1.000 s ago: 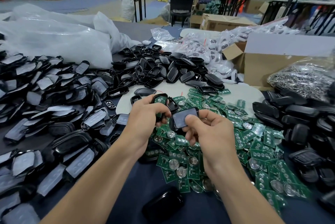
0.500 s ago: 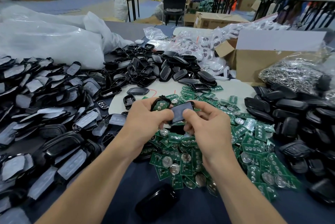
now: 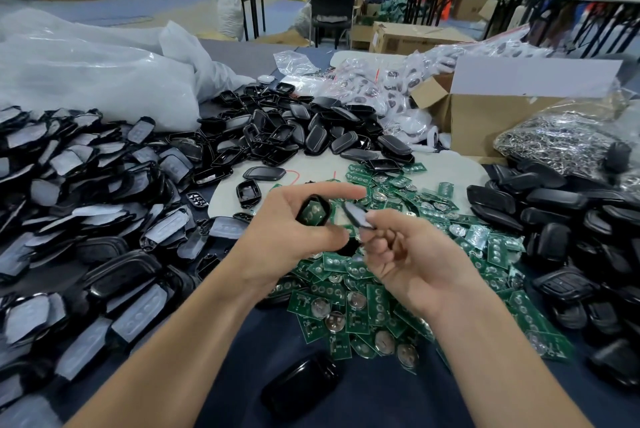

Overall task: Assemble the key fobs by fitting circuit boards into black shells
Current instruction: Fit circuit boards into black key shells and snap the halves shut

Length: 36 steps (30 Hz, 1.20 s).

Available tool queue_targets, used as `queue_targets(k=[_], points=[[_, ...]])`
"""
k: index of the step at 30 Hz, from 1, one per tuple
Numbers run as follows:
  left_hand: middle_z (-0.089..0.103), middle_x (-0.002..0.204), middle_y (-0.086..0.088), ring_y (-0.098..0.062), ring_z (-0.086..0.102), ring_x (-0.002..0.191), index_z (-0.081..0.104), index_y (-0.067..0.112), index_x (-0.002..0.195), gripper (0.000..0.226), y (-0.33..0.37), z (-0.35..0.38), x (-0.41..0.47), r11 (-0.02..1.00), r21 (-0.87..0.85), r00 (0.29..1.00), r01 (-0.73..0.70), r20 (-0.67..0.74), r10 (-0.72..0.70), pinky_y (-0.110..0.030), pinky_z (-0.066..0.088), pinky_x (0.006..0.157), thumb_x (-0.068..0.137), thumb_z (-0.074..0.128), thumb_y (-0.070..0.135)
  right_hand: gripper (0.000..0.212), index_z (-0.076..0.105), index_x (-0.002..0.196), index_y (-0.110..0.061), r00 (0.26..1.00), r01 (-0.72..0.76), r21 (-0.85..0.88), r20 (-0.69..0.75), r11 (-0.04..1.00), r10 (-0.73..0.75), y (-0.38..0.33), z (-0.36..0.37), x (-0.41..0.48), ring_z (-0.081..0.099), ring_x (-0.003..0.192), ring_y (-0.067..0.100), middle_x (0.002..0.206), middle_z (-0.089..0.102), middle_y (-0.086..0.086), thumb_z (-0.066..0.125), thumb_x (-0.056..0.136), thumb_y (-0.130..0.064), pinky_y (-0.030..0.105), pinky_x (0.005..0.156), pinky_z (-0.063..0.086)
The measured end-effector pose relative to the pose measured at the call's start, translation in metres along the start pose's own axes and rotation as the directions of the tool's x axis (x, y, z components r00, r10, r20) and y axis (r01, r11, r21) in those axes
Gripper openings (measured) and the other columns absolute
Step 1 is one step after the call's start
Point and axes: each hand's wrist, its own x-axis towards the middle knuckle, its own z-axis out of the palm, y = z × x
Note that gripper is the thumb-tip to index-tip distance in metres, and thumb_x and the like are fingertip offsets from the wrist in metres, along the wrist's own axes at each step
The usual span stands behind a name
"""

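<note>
Black shell (image 3: 313,211) in left hand (image 3: 287,237), cover (image 3: 356,214) now apart, right hand (image 3: 412,265)

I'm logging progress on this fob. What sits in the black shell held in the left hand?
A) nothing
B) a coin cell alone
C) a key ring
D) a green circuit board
D: a green board shows inside the shell that the left hand grips, while the right hand pinches a separate cover.
</note>
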Motion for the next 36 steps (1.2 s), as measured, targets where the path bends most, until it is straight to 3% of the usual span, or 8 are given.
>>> queue_targets(k=[4,6,7,10,12,21,32,36], points=[[0.071,0.064,0.011,0.003,0.059,0.052,0.082,0.026,0.077,0.023,0.000,0.004,-0.001,0.999,0.002,0.996,-0.032,-0.085,0.032,-0.007,0.044,0.052,0.071,0.084,0.004,0.032,0.074,0.061,0.000,0.992,-0.114,-0.049,0.047,0.992,0.116,0.005,0.002,0.000,0.051,0.041,0.009,0.060,0.062,0.010,0.062,0.091,-0.001,0.016,0.037,0.043],[0.064,0.056,0.008,-0.003,0.051,0.046,0.078,0.016,0.068,0.009,-0.004,0.004,0.001,0.999,0.011,0.983,0.034,-0.180,-0.032,-0.011,0.040,0.047,0.067,0.085,0.013,0.020,0.077,0.084,0.001,0.999,0.009,-0.157,0.042,0.988,-0.002,0.006,0.003,0.001,0.057,0.049,0.012,0.067,0.067,0.011,0.063,0.097,-0.008,0.019,0.044,0.048],[0.057,0.052,0.005,-0.007,0.044,0.044,0.072,0.008,0.064,0.016,-0.007,0.003,0.002,0.997,-0.004,0.969,0.073,-0.236,-0.072,-0.014,0.036,0.045,0.065,0.085,0.016,0.015,0.076,0.096,-0.005,0.990,0.144,-0.299,0.044,0.943,-0.137,0.007,0.001,0.003,0.062,0.056,0.014,0.073,0.071,0.009,0.065,0.099,-0.014,0.021,0.050,0.052],[0.042,0.045,0.000,-0.015,0.032,0.043,0.061,0.016,0.046,0.035,-0.011,0.002,0.003,0.976,-0.086,0.916,0.198,-0.338,-0.216,-0.019,0.032,0.043,0.069,0.087,0.015,0.008,0.078,0.098,-0.032,0.825,0.459,-0.713,0.121,0.530,-0.552,0.014,-0.005,0.008,0.072,0.079,0.009,0.089,0.078,-0.008,0.072,0.095,-0.028,0.024,0.068,0.058],[0.042,0.044,0.001,-0.012,0.032,0.041,0.060,0.021,0.043,0.043,-0.010,0.003,0.003,0.959,-0.126,0.902,0.253,-0.328,-0.281,-0.017,0.031,0.042,0.077,0.085,0.011,0.010,0.077,0.095,-0.039,0.777,0.509,-0.740,0.177,0.439,-0.604,0.019,-0.003,0.008,0.073,0.081,0.006,0.088,0.078,-0.013,0.076,0.086,-0.035,0.023,0.069,0.058],[0.042,0.044,0.004,-0.012,0.031,0.041,0.054,0.022,0.043,0.052,-0.002,0.001,0.002,0.922,-0.188,0.911,0.340,-0.178,-0.372,-0.025,0.023,0.047,0.089,0.076,0.016,0.007,0.078,0.088,-0.007,0.917,0.372,-0.421,0.030,0.828,-0.397,0.014,0.002,0.005,0.060,0.055,0.016,0.073,0.071,0.013,0.074,0.089,-0.001,0.032,0.061,0.052],[0.042,0.044,0.005,-0.011,0.033,0.042,0.062,0.021,0.045,0.047,-0.007,0.001,0.003,0.943,-0.177,0.931,0.281,-0.190,-0.313,-0.020,0.029,0.045,0.089,0.075,0.010,0.005,0.077,0.090,-0.006,0.945,0.315,-0.330,0.027,0.890,-0.325,0.014,0.000,0.005,0.057,0.055,0.016,0.072,0.068,0.011,0.075,0.086,-0.004,0.029,0.060,0.049],[0.045,0.044,0.001,-0.012,0.034,0.041,0.069,0.019,0.063,0.028,-0.011,0.002,0.003,0.963,-0.122,0.924,0.242,-0.275,-0.267,-0.019,0.031,0.041,0.086,0.079,0.007,0.008,0.079,0.087,-0.009,0.919,0.361,-0.426,0.009,0.829,-0.395,0.015,-0.002,0.005,0.059,0.057,0.017,0.071,0.070,0.010,0.075,0.089,-0.002,0.026,0.056,0.051]])
